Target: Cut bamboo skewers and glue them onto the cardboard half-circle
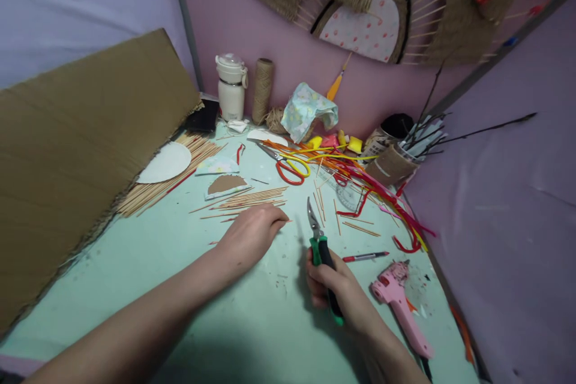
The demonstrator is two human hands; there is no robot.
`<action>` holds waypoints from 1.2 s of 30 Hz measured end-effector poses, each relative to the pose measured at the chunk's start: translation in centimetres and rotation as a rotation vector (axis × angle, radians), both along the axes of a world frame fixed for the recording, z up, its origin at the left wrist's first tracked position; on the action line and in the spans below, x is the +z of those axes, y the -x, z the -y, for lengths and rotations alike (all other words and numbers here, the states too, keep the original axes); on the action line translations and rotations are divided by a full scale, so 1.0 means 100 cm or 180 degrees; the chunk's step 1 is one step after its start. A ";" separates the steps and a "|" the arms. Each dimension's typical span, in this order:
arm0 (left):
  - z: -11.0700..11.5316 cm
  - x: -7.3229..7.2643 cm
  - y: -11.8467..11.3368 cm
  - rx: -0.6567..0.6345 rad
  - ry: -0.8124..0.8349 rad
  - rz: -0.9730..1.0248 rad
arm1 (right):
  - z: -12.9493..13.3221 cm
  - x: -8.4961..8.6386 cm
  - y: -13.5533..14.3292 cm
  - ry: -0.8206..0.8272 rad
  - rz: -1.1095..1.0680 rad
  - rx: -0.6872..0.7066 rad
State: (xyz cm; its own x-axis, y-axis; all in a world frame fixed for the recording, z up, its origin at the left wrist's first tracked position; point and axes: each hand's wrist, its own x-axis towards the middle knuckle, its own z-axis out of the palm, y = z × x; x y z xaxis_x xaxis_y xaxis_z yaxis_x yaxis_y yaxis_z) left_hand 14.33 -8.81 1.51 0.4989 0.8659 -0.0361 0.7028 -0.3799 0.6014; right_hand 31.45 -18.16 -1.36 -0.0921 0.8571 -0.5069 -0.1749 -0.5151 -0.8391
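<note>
My right hand (330,282) is wrapped round the green and black handles of the pruning shears (315,225). Their metal blades point up and away from me, and the tips look closed together. My left hand (254,231) is closed in a pinch low over the table, with the tip of a thin wooden stick (288,221) poking out past the fingertips. Most of that stick is hidden by the hand. Just beyond lies a loose bundle of wooden sticks (252,199). Shorter cut sticks (361,228) are scattered right of the shears.
A pink glue gun (402,309) and a red-and-grey pen (366,257) lie at the right. Scissors (288,168) and coloured pipe cleaners (355,171) spread across the back. Cardboard (90,150) leans over the left side. A white bottle (231,90) and twine spool (263,90) stand behind.
</note>
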 end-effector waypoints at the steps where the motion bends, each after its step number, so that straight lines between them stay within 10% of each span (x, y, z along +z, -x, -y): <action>1: -0.001 -0.001 0.001 0.0016 0.0015 -0.0041 | -0.002 -0.001 0.000 -0.0099 -0.0024 -0.0116; 12: -0.021 -0.035 0.011 0.0200 -0.0695 -0.0442 | -0.007 -0.012 -0.001 -0.0628 -0.0331 -0.0403; 36: -0.021 -0.008 0.042 0.0567 -0.0772 -0.1716 | -0.018 -0.013 -0.004 -0.0809 -0.0846 -0.0814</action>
